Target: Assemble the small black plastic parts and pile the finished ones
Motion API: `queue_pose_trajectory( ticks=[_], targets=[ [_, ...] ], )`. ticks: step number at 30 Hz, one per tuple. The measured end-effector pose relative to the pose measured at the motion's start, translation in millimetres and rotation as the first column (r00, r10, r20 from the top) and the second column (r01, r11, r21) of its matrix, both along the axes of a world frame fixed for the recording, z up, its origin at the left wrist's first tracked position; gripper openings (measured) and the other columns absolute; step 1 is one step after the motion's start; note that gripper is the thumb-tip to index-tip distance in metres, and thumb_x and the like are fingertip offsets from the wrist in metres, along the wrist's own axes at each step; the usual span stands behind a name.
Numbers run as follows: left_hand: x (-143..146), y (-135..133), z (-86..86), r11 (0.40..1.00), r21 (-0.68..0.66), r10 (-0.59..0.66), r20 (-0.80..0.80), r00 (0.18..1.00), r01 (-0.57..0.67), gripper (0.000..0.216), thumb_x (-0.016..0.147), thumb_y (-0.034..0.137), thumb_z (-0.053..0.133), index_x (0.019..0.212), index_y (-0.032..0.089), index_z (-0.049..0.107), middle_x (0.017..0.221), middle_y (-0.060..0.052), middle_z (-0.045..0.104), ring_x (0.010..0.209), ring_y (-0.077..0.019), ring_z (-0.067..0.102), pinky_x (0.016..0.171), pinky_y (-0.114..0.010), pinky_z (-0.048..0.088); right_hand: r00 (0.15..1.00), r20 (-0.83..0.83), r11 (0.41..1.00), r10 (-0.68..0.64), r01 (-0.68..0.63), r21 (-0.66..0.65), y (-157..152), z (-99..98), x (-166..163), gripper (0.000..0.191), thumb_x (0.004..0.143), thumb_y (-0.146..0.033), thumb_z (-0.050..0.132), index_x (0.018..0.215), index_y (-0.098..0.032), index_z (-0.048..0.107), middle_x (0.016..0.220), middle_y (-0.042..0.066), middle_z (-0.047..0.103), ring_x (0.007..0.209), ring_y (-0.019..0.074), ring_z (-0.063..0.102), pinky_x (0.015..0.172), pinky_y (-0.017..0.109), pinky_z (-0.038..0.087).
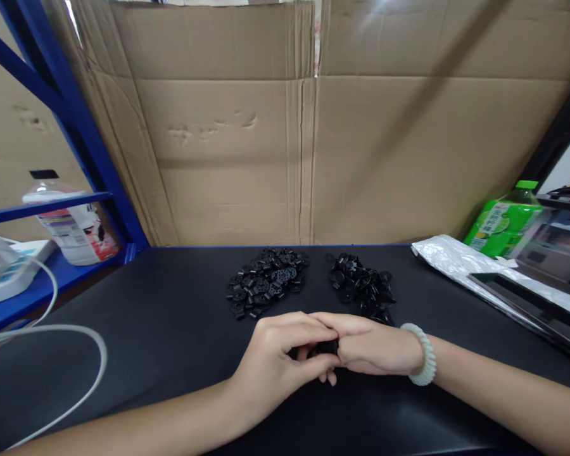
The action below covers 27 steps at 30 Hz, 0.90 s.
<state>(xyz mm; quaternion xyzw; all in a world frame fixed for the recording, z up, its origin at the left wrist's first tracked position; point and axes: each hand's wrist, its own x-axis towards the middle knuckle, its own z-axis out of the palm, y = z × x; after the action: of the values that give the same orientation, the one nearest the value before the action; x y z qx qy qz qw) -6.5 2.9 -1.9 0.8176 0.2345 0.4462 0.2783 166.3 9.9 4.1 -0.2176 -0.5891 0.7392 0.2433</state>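
Both hands meet low over the middle of the black table (171, 354). My left hand (285, 354) pinches a small black plastic part (330, 346) between thumb and fingers. Against it rests my right hand (380, 347), its fingers curled round the same spot and mostly hidden; a pale beaded bracelet (422, 354) circles that wrist. Beyond the hands lie two heaps. The left heap of black parts (266, 282) shows round pieces with holes. In the right heap of black parts (361, 282), smooth curved pieces overlap, and its near end reaches close to my right hand.
Cardboard (228, 158) walls off the back. On the left stand a blue frame (99, 152), a bottle (73, 221), a power strip (19, 269) and a looping white cable (102, 354). A silvery bag (449, 253), a dark tray-like frame (527, 297) and a green bottle (506, 221) occupy the right.
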Motion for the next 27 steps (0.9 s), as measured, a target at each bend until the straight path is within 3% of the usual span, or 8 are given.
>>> queue_pose_trajectory(
  ticks=[8, 17, 27],
  targets=[
    [7.0, -2.6, 3.9, 0.996, -0.05, 0.077, -0.046, 0.996, -0.079, 0.017, 0.066, 0.008, 0.07, 0.081, 0.014, 0.074, 0.07, -0.004, 0.068, 0.052, -0.0102, 0.054, 0.051, -0.02, 0.047, 0.994, -0.003, 0.991, -0.105, 0.104, -0.089, -6.5, 4.8, -4.9, 0.03, 0.053, -0.006, 0.043, 0.079, -0.016, 0.054, 0.084, 0.0, 0.053, 0.067, 0.0095, 0.044, 0.057, 0.023, 0.032],
    [7.1, -4.5, -3.7, 0.991, -0.031, 0.132, -0.036, 0.991, -0.133, 0.018, 0.063, 0.005, 0.066, 0.079, 0.012, 0.071, 0.061, 0.0, 0.06, 0.05, -0.0098, 0.054, 0.051, -0.019, 0.048, 0.984, -0.075, 0.973, -0.159, 0.143, -0.18, -9.4, 3.8, -8.7, 0.036, 0.051, -0.006, 0.044, 0.081, -0.016, 0.059, 0.082, 0.0, 0.054, 0.067, 0.0105, 0.043, 0.056, 0.024, 0.028],
    [7.4, -4.6, 1.2, 0.979, 0.084, 0.19, -0.039, 0.981, -0.186, 0.019, 0.064, 0.003, 0.065, 0.078, 0.015, 0.071, 0.061, 0.0, 0.066, 0.049, -0.0097, 0.054, 0.048, -0.018, 0.046, 0.958, -0.145, 0.949, -0.247, 0.21, -0.235, -12.4, 2.8, -14.0, 0.04, 0.052, -0.004, 0.047, 0.086, -0.017, 0.063, 0.076, -0.001, 0.052, 0.08, 0.0137, 0.047, 0.074, 0.027, 0.033]
  ],
)
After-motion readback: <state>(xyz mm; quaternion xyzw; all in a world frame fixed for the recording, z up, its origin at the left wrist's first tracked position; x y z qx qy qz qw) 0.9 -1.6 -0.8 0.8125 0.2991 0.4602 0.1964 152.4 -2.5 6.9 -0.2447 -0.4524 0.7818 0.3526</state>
